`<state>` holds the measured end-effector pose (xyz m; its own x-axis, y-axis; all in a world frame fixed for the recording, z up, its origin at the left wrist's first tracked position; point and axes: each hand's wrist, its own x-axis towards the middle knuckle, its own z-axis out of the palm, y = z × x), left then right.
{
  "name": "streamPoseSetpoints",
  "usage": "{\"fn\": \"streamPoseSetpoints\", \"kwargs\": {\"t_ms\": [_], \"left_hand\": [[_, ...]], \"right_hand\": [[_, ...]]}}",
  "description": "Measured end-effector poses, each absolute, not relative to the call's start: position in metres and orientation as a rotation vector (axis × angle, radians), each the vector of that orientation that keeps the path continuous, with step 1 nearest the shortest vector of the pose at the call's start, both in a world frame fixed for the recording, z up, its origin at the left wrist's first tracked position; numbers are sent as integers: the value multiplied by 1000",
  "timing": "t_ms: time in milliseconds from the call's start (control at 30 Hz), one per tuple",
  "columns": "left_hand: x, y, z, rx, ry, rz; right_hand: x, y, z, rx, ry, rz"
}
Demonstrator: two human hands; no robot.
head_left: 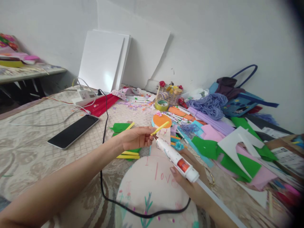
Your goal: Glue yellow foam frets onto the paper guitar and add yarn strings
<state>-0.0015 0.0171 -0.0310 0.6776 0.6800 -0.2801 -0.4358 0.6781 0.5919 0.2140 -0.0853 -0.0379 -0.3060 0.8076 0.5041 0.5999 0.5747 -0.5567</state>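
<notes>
My left hand (136,137) pinches a thin yellow foam strip (160,128), holding it above the table with its end pointing up and right. My right hand (190,180) grips a white hot glue gun (177,159) with an orange trigger; its nozzle points up-left, close to the lower end of the strip. A glue stick (219,204) sticks out of the gun's back, and its black cord (104,133) loops across the table. Below both hands lies a pale round card (144,186) with "love" written on it and painted plants.
A black phone (73,130) and a white power strip (83,96) lie at left. Green, pink and white foam scraps (237,152), a tape roll (161,104), purple yarn (210,104) and a blue bag (239,101) crowd the right. White boards (104,60) lean on the wall.
</notes>
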Motion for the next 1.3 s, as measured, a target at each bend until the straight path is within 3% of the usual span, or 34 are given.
{"fn": "streamPoseSetpoints", "kwargs": {"t_ms": [1300], "left_hand": [[-1,12,-23,486,570,699]], "right_hand": [[231,-84,-55,-1254,-1837,285]]}}
